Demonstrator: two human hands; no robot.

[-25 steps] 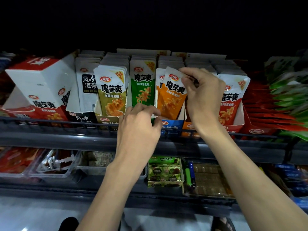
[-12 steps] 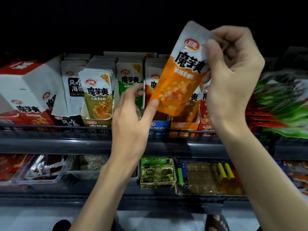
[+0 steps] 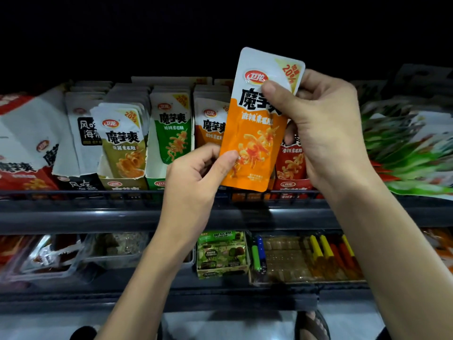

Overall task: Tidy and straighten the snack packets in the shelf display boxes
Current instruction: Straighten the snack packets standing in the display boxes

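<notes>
I hold an orange-and-white snack packet (image 3: pixel 255 133) upright in front of the shelf, clear of the boxes. My right hand (image 3: pixel 326 128) grips its top right part, thumb across the print. My left hand (image 3: pixel 196 175) pinches its lower left edge. Behind it, an orange row (image 3: pixel 210 123) stands in its display box. To the left stand the green row (image 3: pixel 171 128), the olive row (image 3: pixel 122 141) and a black-and-white row (image 3: pixel 85 128). A red row (image 3: pixel 291 158) shows partly behind my right hand.
A large red-and-white carton (image 3: pixel 27 143) leans at the far left. Red and green packets (image 3: pixel 411 153) fan out at the right. A dark wire rail (image 3: pixel 98 195) fronts the shelf. The lower shelf holds clear trays (image 3: pixel 54 256), a green box (image 3: pixel 223 253) and coloured sticks (image 3: pixel 326 251).
My right hand pulled the orange packet out of its box and lifted it; it now stands upright. My left hand left the box front and took the packet's lower edge.
</notes>
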